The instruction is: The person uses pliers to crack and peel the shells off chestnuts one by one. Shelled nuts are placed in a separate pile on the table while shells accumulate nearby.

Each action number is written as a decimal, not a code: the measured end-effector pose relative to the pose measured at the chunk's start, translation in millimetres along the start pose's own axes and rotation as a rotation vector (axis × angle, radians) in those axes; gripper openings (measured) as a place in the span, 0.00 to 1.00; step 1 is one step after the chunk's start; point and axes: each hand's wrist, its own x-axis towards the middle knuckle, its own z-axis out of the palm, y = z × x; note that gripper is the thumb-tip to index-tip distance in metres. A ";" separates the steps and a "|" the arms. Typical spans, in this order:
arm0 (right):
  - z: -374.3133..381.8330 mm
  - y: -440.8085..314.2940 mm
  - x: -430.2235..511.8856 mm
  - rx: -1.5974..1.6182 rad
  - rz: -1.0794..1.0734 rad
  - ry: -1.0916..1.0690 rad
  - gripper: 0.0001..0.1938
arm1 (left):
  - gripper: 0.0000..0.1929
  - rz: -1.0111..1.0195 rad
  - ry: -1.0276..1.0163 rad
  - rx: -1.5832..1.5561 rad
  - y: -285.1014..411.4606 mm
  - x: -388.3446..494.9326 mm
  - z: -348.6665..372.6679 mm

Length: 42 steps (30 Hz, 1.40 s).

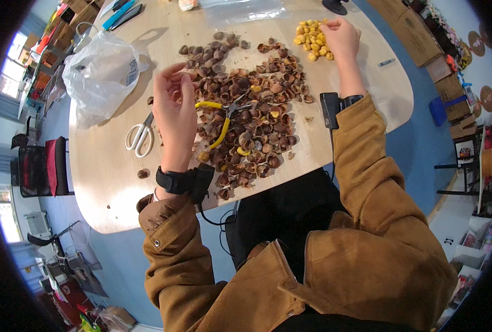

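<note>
My right hand [343,38] is over a cluster of peeled yellow chestnut kernels [312,38], thumb and fingertips close together at its upper edge. Whether a kernel is between those fingertips is unclear. My left hand [175,99] hovers at the left side of a heap of brown chestnut shells [266,87], its fingers loosely curled and apart from the thumb, with nothing visible in it. On the heap lie pliers with yellow handles [220,135], jaws spread. Darker whole chestnuts [206,56] are gathered beyond the heap. White-handled scissors [140,139] lie left of my left wrist, blades partly hidden.
A crumpled white plastic bag [100,79] stands at the table's left. Clear plastic film [246,10] lies at the far edge. A stray chestnut [143,173] sits near the front left. From the black wrist device [329,110] on my right arm, a cable hangs down.
</note>
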 end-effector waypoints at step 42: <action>-7.2 -105.6 -76.8 1.324 -0.132 -0.984 0.18 | 0.43 0.087 -0.740 0.675 8.8 -10.9 -35.7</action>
